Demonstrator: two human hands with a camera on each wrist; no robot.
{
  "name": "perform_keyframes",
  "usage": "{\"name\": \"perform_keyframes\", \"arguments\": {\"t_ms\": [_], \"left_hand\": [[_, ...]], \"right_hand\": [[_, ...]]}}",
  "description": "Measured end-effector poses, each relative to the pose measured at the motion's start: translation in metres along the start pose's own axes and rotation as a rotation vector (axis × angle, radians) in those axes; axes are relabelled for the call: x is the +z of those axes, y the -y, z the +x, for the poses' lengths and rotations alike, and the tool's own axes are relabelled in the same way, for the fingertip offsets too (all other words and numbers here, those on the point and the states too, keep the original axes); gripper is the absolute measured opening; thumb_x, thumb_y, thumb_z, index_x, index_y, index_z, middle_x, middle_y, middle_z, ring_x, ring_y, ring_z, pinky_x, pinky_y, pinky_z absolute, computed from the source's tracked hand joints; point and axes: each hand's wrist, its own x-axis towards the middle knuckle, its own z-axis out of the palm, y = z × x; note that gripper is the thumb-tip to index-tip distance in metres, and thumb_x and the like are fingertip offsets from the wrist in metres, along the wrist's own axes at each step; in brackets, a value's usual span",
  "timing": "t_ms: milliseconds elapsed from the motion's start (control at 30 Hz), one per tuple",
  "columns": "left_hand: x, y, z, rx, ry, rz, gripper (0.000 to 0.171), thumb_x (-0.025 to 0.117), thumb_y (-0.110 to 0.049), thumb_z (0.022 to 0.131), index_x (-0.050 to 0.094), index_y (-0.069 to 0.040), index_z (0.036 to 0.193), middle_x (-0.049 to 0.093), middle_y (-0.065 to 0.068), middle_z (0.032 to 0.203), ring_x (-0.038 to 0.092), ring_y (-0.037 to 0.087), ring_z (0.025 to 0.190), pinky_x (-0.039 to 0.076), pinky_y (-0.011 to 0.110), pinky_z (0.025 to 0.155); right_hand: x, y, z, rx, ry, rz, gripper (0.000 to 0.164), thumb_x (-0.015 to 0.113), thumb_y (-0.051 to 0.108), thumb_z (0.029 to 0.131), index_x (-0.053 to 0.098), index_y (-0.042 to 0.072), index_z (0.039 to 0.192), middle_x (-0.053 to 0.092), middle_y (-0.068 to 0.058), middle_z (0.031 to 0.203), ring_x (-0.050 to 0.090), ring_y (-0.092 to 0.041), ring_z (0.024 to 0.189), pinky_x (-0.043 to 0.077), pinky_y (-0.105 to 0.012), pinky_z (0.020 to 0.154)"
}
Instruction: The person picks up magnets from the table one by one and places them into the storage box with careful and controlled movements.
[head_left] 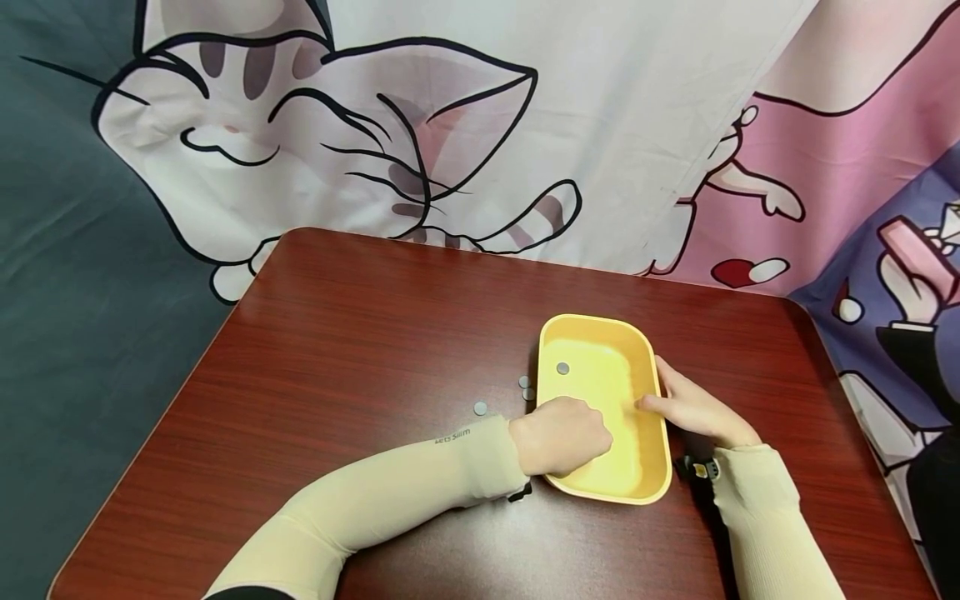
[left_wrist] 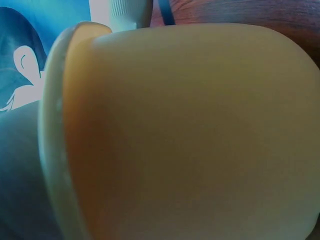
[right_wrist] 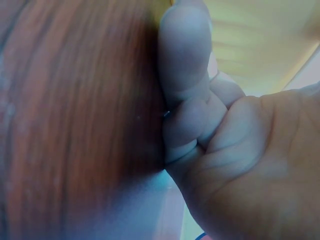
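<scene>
A yellow rectangular box with rounded corners lies on the table, open side up. My right hand grips its right rim, thumb over the edge inside and fingers at the outer wall. In the right wrist view those fingers bend close beside the tabletop. My left hand reaches over the left rim, fingers curled down inside; I cannot tell whether they hold anything. One coin-like grey disc lies in the box beyond the left knuckles. The left wrist view is filled by the box's outer wall, hiding the left fingers.
Left of the box lie two small grey discs close together and another grey disc nearer the left sleeve. The brown wood table ends at a curtain printed with cartoon cats.
</scene>
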Motion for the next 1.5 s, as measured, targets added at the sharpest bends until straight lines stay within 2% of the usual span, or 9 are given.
{"name": "perform_keyframes", "arguments": {"t_ms": [333, 600, 867, 1133, 1500], "left_hand": [[0.0028, 0.0009, 0.0017, -0.012, 0.006, -0.024, 0.021, 0.066, -0.011, 0.090, 0.065, -0.027, 0.076, 0.069, -0.011, 0.078, 0.063, 0.008, 0.067, 0.056, 0.027, 0.061], [0.0033, 0.0021, 0.0018, -0.014, 0.007, -0.030, 0.021, 0.066, -0.011, 0.089, 0.064, -0.027, 0.076, 0.068, -0.011, 0.077, 0.061, 0.009, 0.066, 0.055, 0.027, 0.060], [0.0013, 0.0030, 0.0009, -0.017, 0.023, -0.040, 0.021, 0.066, -0.012, 0.089, 0.063, -0.027, 0.075, 0.067, -0.010, 0.077, 0.061, 0.010, 0.067, 0.055, 0.028, 0.060], [0.0022, 0.0035, -0.0002, -0.018, 0.011, -0.036, 0.024, 0.066, -0.012, 0.090, 0.060, -0.027, 0.072, 0.066, -0.011, 0.076, 0.059, 0.009, 0.065, 0.054, 0.028, 0.058], [-0.0009, 0.0055, -0.0045, -0.001, -0.003, -0.017, 0.022, 0.066, -0.012, 0.089, 0.061, -0.027, 0.074, 0.068, -0.012, 0.080, 0.060, 0.009, 0.065, 0.054, 0.027, 0.058]], "right_hand": [[0.0001, 0.0000, 0.0002, 0.002, 0.000, -0.003, 0.073, 0.067, 0.015, 0.092, 0.030, 0.000, 0.154, 0.061, -0.019, 0.129, 0.062, -0.017, 0.104, 0.053, -0.020, 0.085], [-0.0004, 0.0015, 0.0002, 0.006, 0.005, 0.005, 0.072, 0.066, 0.015, 0.092, 0.030, -0.001, 0.153, 0.061, -0.019, 0.127, 0.063, -0.013, 0.101, 0.054, -0.020, 0.084], [-0.0007, 0.0009, -0.0002, 0.007, 0.001, -0.014, 0.075, 0.067, 0.018, 0.093, 0.028, 0.002, 0.156, 0.058, -0.019, 0.134, 0.061, -0.021, 0.109, 0.052, -0.018, 0.087], [-0.0002, -0.0006, 0.0001, 0.004, 0.018, 0.025, 0.077, 0.066, 0.016, 0.093, 0.025, 0.002, 0.157, 0.057, -0.021, 0.135, 0.063, -0.019, 0.106, 0.055, -0.020, 0.084], [0.0001, 0.0004, 0.0002, 0.004, 0.010, 0.008, 0.076, 0.066, 0.016, 0.093, 0.026, 0.001, 0.156, 0.058, -0.020, 0.134, 0.062, -0.022, 0.108, 0.054, -0.019, 0.085]]}}
